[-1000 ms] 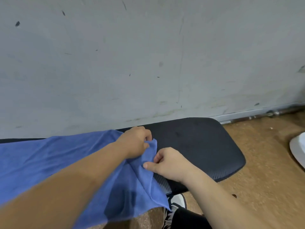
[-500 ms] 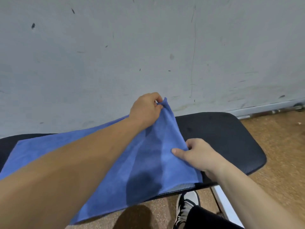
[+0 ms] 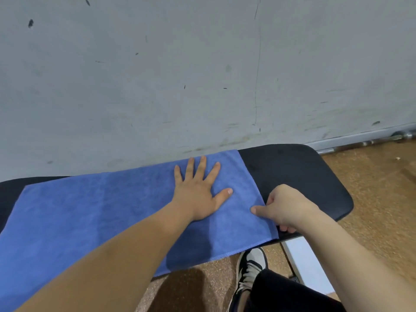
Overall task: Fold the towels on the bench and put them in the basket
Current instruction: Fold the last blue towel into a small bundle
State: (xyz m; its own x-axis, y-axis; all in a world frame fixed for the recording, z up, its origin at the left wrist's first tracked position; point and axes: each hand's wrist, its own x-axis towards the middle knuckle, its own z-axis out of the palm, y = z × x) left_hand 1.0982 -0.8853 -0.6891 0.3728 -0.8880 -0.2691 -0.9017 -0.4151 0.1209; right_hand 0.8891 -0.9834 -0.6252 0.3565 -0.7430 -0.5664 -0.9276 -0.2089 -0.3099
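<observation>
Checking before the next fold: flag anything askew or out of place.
Nothing serious. The towel lies flat on the bench, but its near edge hangs over the front. The left hand presses it flat; the right hand pinches its right edge.

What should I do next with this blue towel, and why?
Probably fold the towel in half, carrying its right edge leftward: it lies flat on the bench, your left hand presses it down and your right hand pinches that edge.
</observation>
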